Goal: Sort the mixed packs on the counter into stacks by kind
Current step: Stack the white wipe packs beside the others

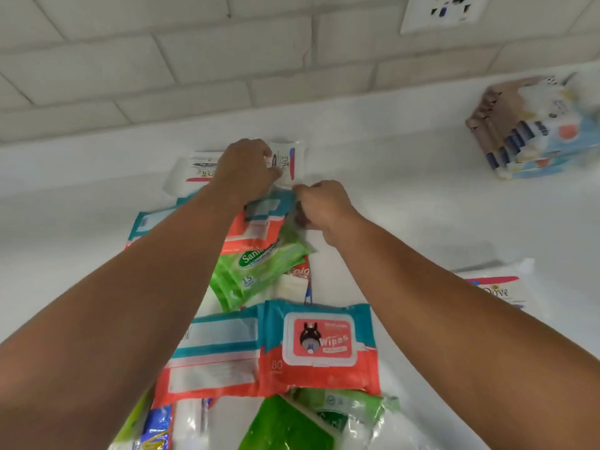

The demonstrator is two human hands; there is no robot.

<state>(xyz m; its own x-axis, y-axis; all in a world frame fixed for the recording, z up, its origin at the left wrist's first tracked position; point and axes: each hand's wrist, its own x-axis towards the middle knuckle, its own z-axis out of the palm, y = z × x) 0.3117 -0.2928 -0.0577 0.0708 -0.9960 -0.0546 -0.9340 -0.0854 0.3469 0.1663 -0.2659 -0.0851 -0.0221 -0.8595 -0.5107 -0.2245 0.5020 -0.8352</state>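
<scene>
A pile of mixed packs runs down the middle of the white counter [422, 203]. At the far end my left hand [246, 167] grips a white Dove pack [289, 160], beside another white Dove pack [198, 167]. My right hand [321, 206] pinches the edge of a teal-and-red wipes pack [259, 219] lying just under the Dove pack. Nearer lie a green Sanicare wipes pack [256, 271], two more teal-and-red wipes packs [321, 345], and a green pack [308, 420] at the bottom edge.
A stack of tissue packs [532, 131] stands at the far right by the tiled wall [194, 60]. One Dove pack [496, 287] lies alone on the right. A blue pack [156, 427] shows at the bottom left. A wall socket [444, 11] is at the top right.
</scene>
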